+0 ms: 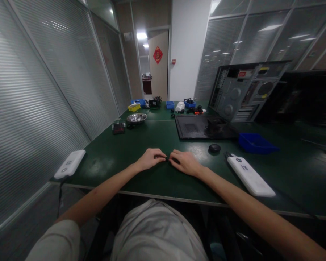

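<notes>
Close above the green table, my left hand and my right hand almost meet. Both have their fingers pinched together. Between the fingertips shows a tiny dark piece with a light glint, too small to name. Both hands seem to be at it, though the fingers cover most of it. Off to the right of my right hand lies a black computer mouse.
White device lies at right; another white device at the left edge. Beyond are a blue tray, a black panel, an opened computer case, a metal dish and small bins.
</notes>
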Tool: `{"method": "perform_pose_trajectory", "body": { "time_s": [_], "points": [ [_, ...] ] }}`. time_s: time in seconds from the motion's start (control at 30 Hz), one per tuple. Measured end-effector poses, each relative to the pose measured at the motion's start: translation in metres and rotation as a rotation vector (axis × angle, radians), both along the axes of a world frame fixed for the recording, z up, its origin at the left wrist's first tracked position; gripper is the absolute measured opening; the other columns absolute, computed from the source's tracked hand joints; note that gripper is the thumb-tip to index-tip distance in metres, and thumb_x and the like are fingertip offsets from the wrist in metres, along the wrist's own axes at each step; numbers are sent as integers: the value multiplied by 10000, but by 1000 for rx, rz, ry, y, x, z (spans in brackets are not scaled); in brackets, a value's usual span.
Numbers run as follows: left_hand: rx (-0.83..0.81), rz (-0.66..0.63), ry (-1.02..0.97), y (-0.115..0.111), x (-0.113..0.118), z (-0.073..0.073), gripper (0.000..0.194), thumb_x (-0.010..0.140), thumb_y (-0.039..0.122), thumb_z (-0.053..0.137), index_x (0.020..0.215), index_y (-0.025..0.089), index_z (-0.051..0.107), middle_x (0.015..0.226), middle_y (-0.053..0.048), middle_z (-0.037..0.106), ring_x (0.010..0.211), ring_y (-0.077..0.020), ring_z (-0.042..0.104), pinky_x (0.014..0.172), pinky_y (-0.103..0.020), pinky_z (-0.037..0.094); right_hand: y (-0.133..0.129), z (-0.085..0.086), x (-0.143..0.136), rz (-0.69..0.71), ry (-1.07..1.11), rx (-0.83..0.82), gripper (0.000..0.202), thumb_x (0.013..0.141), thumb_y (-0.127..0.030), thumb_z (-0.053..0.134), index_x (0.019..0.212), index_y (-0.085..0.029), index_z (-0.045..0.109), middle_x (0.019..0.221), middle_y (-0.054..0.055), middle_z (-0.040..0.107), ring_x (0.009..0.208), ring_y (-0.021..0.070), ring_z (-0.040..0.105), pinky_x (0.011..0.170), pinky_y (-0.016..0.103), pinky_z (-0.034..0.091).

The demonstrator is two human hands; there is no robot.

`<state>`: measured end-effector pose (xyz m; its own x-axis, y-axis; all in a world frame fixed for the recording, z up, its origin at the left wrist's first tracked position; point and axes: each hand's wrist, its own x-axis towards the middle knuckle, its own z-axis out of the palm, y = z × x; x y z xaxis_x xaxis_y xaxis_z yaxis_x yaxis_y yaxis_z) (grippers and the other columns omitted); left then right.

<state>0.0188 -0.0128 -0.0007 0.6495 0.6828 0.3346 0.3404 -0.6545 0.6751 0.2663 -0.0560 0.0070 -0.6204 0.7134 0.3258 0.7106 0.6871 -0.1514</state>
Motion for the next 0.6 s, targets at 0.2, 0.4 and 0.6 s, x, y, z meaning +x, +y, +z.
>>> {"method": "perform_pose_trajectory", "body": {
  "time_s": [0.2, 0.4, 0.6],
  "points": [
    [-13, -34, -38, 1, 2, -2, 193, 903, 348, 714, 999, 206, 802, 1005, -50, 759, 912, -179, 685, 862, -285, 489, 2, -4, -2, 22, -8, 13, 169, 1052, -324, 462, 1045, -222, 597, 974, 33, 623, 772, 148, 579, 643, 265, 302],
    [-114, 34, -71, 3, 2, -7, 221, 873, 376, 743, 1008, 215, 811, 1035, -51, 775, 941, -197, 705, 880, -289, 508, 2, -5, -1, 29, 41, 5, 175, 1071, -335, 434, 1067, -224, 570, 983, 28, 624, 776, 151, 586, 657, 267, 323],
    [-129, -5, -98, 3, 0, -5, 245, 877, 399, 736, 1005, 202, 807, 1057, -69, 753, 940, -193, 687, 863, -292, 506, 1, -3, -2, 9, 16, -2, 160, 1057, -336, 464, 1054, -229, 583, 987, 29, 631, 767, 147, 581, 644, 262, 307]
  ]
}}
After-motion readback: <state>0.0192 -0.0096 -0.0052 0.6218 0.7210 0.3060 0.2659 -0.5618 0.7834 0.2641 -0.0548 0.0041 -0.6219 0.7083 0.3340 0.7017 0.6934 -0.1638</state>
